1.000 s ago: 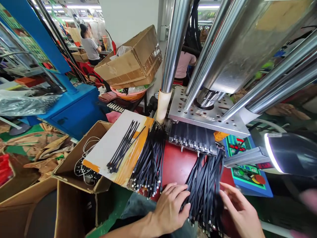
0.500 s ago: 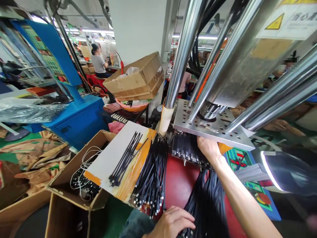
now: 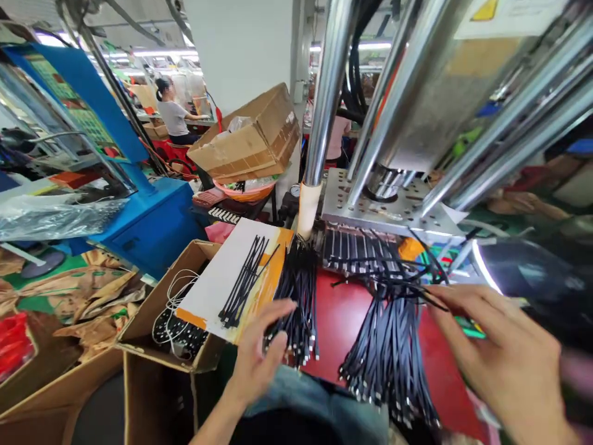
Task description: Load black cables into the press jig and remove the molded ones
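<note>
My left hand (image 3: 259,352) hovers at the lower end of the left pile of black cables (image 3: 296,296), fingers apart and empty. My right hand (image 3: 500,352) is at the right, its fingertips pinched on a few thin black cables (image 3: 407,272) pulled out of the mould block (image 3: 356,247) under the press plate (image 3: 384,213). A second pile of black cables (image 3: 389,340) with metal ends lies on the red table (image 3: 343,315) between my hands.
A white board with a small bundle of black cables (image 3: 243,281) rests on an open cardboard box (image 3: 157,321) at the left. Steel press columns (image 3: 324,93) rise ahead. A lamp (image 3: 519,272) sits at right. A blue machine (image 3: 139,216) stands left; people work behind.
My right hand has come back from the mould, drawing several cables out with it. My left hand has shifted from the right pile to the left pile.
</note>
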### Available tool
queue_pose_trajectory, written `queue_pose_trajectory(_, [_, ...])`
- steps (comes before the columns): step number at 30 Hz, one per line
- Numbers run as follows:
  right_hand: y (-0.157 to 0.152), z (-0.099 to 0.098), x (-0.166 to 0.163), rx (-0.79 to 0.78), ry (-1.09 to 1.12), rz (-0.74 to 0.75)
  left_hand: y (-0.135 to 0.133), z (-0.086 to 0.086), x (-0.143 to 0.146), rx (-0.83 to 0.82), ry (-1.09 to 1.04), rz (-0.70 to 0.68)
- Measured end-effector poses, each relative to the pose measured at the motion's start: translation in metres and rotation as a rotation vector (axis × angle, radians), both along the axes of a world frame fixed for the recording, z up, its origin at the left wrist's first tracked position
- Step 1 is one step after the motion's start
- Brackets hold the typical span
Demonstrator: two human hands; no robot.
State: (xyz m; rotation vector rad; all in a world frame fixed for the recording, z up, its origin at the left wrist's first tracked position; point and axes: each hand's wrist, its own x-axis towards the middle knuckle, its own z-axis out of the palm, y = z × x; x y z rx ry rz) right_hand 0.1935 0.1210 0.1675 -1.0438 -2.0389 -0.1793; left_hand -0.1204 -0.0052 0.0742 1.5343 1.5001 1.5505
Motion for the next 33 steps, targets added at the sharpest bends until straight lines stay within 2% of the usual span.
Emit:
queue_pose_trajectory(2, [-0.019,0.018,0.001,-0.043,-0.022,0.073,0.018,0.014,-0.007,0.003,0.004,-0.042])
queue_pose_trajectory(4, [-0.030,0.024,-0.001,-0.111,-0.021,0.144,0.030,0.015,0.002,-0.084,-0.090,-0.267])
queue_pose_trajectory(7, [-0.044,0.015,-0.009,-0.273,0.001,0.235,0.028,0.000,0.037,-0.334,-0.436,-0.751])
queue_pose_trajectory(8, [-0.049,0.010,-0.012,-0.333,0.003,0.254,0.022,-0.007,0.051,-0.419,-0.556,-0.878])
queue_pose_trajectory(10, [-0.057,0.001,-0.016,-0.425,0.001,0.274,0.008,-0.022,0.078,-0.546,-0.735,-1.033])
queue_pose_trajectory(12, [-0.062,-0.006,-0.018,-0.454,-0.006,0.279,-0.006,-0.035,0.101,-0.620,-0.846,-1.100])
queue_pose_trajectory(15, [-0.065,-0.015,-0.016,-0.455,-0.013,0.260,-0.018,-0.046,0.120,-0.712,-0.937,-1.121])
queue_pose_trajectory(17, [-0.066,-0.019,-0.016,-0.464,-0.018,0.250,-0.021,-0.046,0.123,-0.771,-0.932,-1.079])
queue_pose_trajectory(21, [-0.066,-0.023,-0.016,-0.473,-0.061,0.241,-0.019,-0.038,0.119,-0.892,-0.781,-1.014])
queue_pose_trajectory(23, [-0.059,-0.027,-0.002,-0.347,-0.050,0.097,-0.016,-0.038,0.116,-0.933,-0.712,-1.068])
queue_pose_trajectory(24, [-0.054,-0.032,0.012,-0.222,-0.011,-0.052,-0.014,-0.039,0.114,-0.947,-0.697,-1.101])
queue_pose_trajectory(26, [-0.048,-0.051,0.054,0.043,0.129,-0.443,-0.012,-0.044,0.112,-0.972,-0.704,-1.147])
queue_pose_trajectory(27, [-0.049,-0.064,0.079,0.077,0.193,-0.622,-0.012,-0.048,0.111,-0.994,-0.722,-1.166])
queue_pose_trajectory(28, [-0.056,-0.081,0.105,0.011,0.259,-0.740,-0.012,-0.052,0.110,-1.023,-0.743,-1.179])
queue_pose_trajectory(30, [-0.085,-0.116,0.145,-0.271,0.253,-0.793,-0.014,-0.059,0.107,-1.086,-0.760,-1.203])
queue_pose_trajectory(32, [-0.130,-0.148,0.159,-0.395,0.244,-0.876,-0.014,-0.062,0.104,-1.119,-0.738,-1.233])
queue_pose_trajectory(33, [-0.154,-0.159,0.153,-0.463,0.307,-0.925,-0.014,-0.061,0.103,-1.114,-0.713,-1.264])
